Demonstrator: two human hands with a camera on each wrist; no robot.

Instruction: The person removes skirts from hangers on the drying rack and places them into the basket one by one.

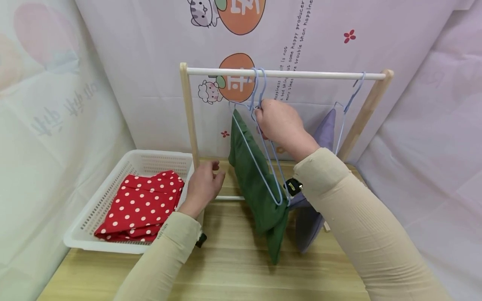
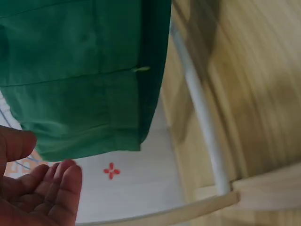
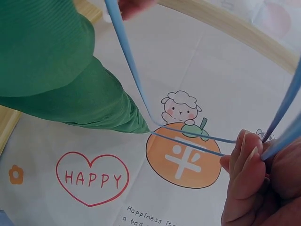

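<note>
My right hand [image 1: 280, 121] grips a light blue hanger [image 3: 126, 52] just below its hook, under the rack's white rail [image 1: 312, 75]. Two blue hooks sit side by side on that rail; whether both hangers are in the grip I cannot tell. A folded green cloth item [image 1: 248, 179], perhaps trousers, hangs there; a seam and a small pale tab show on it in the left wrist view. Beside the rack's left post, my left hand [image 1: 203, 184] is held with fingers loosely bent and nothing in it, apart from the green cloth [image 2: 80, 94].
A purple cloth item [image 1: 325, 129] hangs from another blue hanger [image 1: 354, 98] at the rail's right end. On the left stands a white basket [image 1: 101, 246] with a red polka-dot cloth [image 1: 144, 205]. The rack's wooden posts [image 1: 189, 113] rise from the wooden table [image 1: 233, 267].
</note>
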